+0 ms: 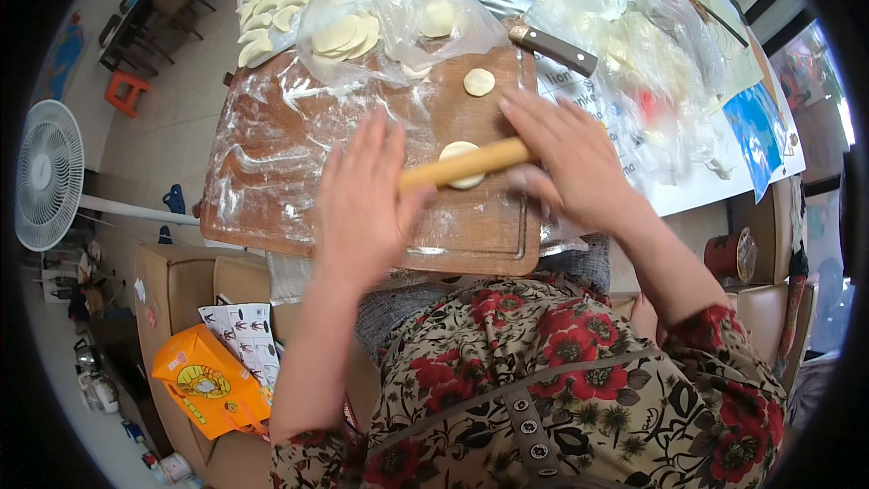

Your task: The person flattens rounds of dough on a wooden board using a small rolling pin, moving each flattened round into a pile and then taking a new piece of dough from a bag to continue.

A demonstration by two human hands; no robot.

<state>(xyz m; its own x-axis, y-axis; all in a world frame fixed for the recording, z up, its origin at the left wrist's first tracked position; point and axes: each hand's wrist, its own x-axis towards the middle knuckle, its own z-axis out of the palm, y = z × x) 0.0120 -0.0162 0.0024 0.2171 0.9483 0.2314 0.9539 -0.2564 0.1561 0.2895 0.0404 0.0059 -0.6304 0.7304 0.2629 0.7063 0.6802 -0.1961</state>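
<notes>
My left hand (366,197) lies over one end of a wooden rolling pin (468,161); my right hand (570,156) covers the other end. Both hands are slightly blurred, fingers stretched forward. Under the pin's middle is a round dough wrapper (463,181), partly hidden by it. All this is on a flour-dusted wooden cutting board (271,149). Beyond the pin rests a small flattened dough disc (479,82). At the board's far side, a clear plastic bag (407,20) partly covers a stack of rolled wrappers (345,37) and another dough piece (436,18).
Folded dumplings (292,0) crowd a tray at the back left. A cleaver with a dark handle (560,51) lies at the board's far right corner. Crumpled plastic bags (652,68) cover the printed sheet to the right. A white fan (49,175) stands left.
</notes>
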